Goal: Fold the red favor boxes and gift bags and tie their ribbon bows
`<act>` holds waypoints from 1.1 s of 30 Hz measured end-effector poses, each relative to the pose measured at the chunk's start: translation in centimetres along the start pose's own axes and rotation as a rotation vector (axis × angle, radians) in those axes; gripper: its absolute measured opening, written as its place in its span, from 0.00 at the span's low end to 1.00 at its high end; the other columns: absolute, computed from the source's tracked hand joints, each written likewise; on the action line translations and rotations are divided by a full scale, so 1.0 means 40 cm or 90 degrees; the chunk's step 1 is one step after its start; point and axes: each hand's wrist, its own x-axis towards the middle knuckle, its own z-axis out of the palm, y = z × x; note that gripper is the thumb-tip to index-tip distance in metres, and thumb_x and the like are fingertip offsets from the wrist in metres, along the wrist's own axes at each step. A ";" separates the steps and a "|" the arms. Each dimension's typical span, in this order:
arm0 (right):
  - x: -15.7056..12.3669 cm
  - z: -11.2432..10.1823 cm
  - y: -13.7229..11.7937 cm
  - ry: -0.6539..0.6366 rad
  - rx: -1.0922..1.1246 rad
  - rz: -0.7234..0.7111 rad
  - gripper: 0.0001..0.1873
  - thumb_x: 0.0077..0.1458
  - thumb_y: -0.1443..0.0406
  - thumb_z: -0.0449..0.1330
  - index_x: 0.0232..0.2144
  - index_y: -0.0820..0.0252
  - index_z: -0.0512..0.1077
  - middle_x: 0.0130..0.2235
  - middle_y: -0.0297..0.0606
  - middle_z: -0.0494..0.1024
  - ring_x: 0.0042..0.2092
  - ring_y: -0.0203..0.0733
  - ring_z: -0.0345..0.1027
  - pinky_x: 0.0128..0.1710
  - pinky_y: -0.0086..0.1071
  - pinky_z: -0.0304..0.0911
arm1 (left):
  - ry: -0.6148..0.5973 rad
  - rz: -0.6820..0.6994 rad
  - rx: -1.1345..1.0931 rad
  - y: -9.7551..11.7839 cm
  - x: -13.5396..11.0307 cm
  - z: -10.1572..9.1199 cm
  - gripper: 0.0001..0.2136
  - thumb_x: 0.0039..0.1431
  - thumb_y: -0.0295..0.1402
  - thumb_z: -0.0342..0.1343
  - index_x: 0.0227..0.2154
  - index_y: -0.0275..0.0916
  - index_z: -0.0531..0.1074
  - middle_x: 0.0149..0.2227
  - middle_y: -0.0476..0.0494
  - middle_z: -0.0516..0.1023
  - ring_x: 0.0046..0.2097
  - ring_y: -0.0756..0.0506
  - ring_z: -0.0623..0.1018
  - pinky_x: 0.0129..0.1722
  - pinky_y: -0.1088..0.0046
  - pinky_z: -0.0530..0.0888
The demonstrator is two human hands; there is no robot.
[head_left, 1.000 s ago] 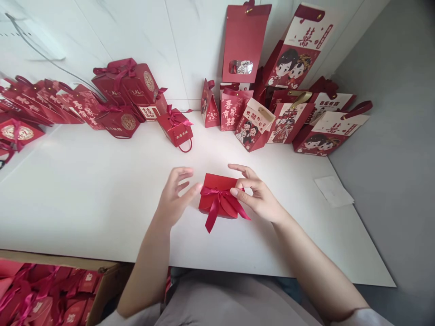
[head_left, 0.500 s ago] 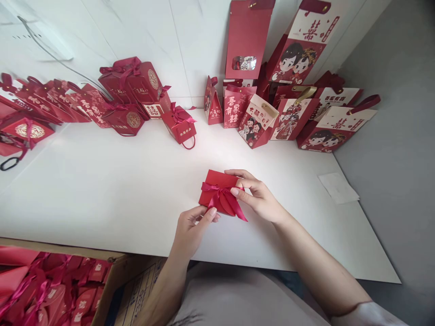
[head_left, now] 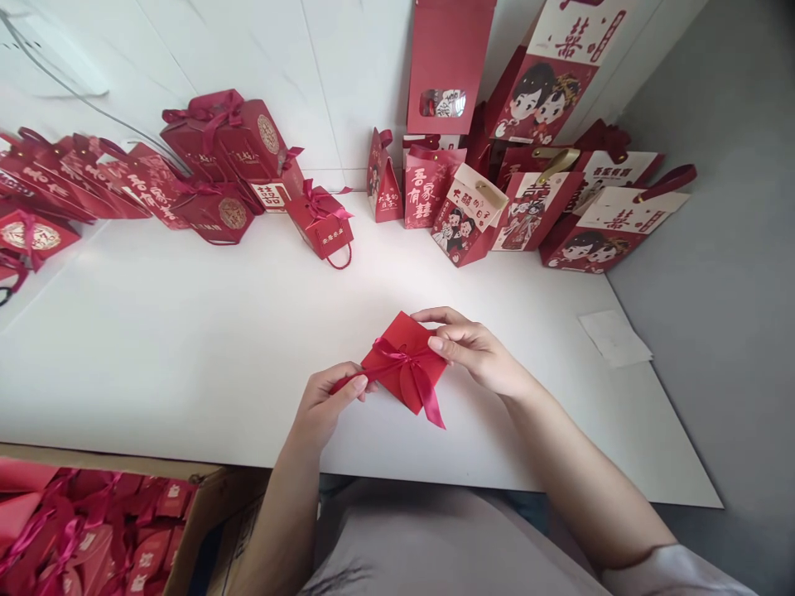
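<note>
A small red gift box [head_left: 402,327] with a ribbon bow on top is in front of me, turned so that one corner points toward me. Its magenta ribbon [head_left: 428,397] has one tail hanging over the near side and another stretched out to the left. My left hand [head_left: 329,401] pinches that left tail between thumb and fingers, close to the box's left corner. With thumb on top and fingers behind, my right hand [head_left: 475,352] grips the box at its right corner. The box's underside is hidden.
Finished-looking red boxes with bows [head_left: 320,219] and printed gift bags [head_left: 587,228] line the back of the white table [head_left: 186,331]. A cardboard carton [head_left: 204,488] full of red ribboned boxes stands at the lower left. A white paper [head_left: 614,338] lies at the right, near a grey wall.
The box has been turned, so a corner now points toward me. My left hand has moved left from the box's near edge and now pulls a ribbon tail outward.
</note>
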 end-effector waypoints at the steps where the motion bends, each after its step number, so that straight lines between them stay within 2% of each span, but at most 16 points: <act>1: 0.001 -0.002 0.001 -0.002 -0.002 0.001 0.18 0.63 0.55 0.60 0.25 0.55 0.78 0.56 0.38 0.70 0.54 0.45 0.68 0.53 0.38 0.65 | -0.003 0.002 0.003 0.002 0.001 -0.005 0.15 0.64 0.39 0.56 0.23 0.39 0.71 0.30 0.47 0.75 0.37 0.47 0.74 0.40 0.71 0.66; 7: 0.009 -0.007 0.007 0.000 0.005 -0.003 0.21 0.61 0.53 0.63 0.20 0.57 0.76 0.55 0.39 0.70 0.55 0.47 0.68 0.52 0.39 0.66 | -0.026 0.019 0.002 -0.006 0.004 -0.029 0.15 0.62 0.39 0.57 0.21 0.38 0.71 0.33 0.43 0.77 0.39 0.43 0.75 0.42 0.68 0.67; 11: 0.010 -0.009 0.006 -0.016 0.002 0.000 0.24 0.61 0.51 0.61 0.19 0.58 0.73 0.55 0.40 0.72 0.57 0.49 0.67 0.51 0.40 0.67 | -0.035 -0.003 0.009 -0.012 0.012 -0.035 0.17 0.61 0.40 0.55 0.19 0.39 0.69 0.32 0.42 0.78 0.40 0.41 0.76 0.43 0.66 0.68; 14: 0.008 -0.008 0.003 -0.010 0.000 -0.005 0.22 0.63 0.50 0.58 0.24 0.57 0.74 0.57 0.39 0.72 0.56 0.49 0.67 0.53 0.41 0.65 | -0.039 -0.011 0.037 0.001 0.022 -0.031 0.20 0.61 0.47 0.52 0.21 0.38 0.72 0.31 0.39 0.78 0.39 0.39 0.77 0.42 0.64 0.69; 17: 0.006 -0.005 0.001 0.008 0.011 -0.005 0.21 0.64 0.50 0.57 0.25 0.57 0.72 0.56 0.38 0.73 0.54 0.47 0.69 0.54 0.40 0.63 | -0.005 -0.003 0.064 0.024 0.027 -0.018 0.24 0.62 0.52 0.49 0.25 0.37 0.75 0.29 0.40 0.77 0.35 0.41 0.75 0.39 0.64 0.69; 21: 0.004 -0.003 0.001 0.000 0.015 -0.009 0.20 0.64 0.53 0.58 0.24 0.58 0.72 0.56 0.38 0.73 0.54 0.45 0.69 0.53 0.38 0.64 | 0.011 -0.065 0.118 0.045 0.020 -0.003 0.17 0.59 0.46 0.60 0.23 0.38 0.74 0.26 0.46 0.74 0.32 0.46 0.71 0.35 0.70 0.66; 23: 0.003 -0.003 0.001 -0.012 0.011 -0.009 0.20 0.64 0.54 0.58 0.24 0.58 0.74 0.56 0.38 0.72 0.53 0.45 0.69 0.51 0.37 0.66 | 0.005 -0.077 0.125 0.044 0.014 -0.003 0.16 0.59 0.44 0.61 0.23 0.38 0.74 0.26 0.47 0.73 0.32 0.47 0.70 0.34 0.70 0.66; 33: -0.004 -0.011 -0.006 -0.024 -0.028 -0.018 0.18 0.62 0.54 0.61 0.25 0.55 0.77 0.54 0.39 0.72 0.53 0.46 0.69 0.53 0.40 0.67 | -0.022 0.029 0.115 0.027 -0.005 -0.017 0.14 0.64 0.39 0.56 0.24 0.38 0.72 0.29 0.45 0.76 0.33 0.47 0.71 0.34 0.70 0.66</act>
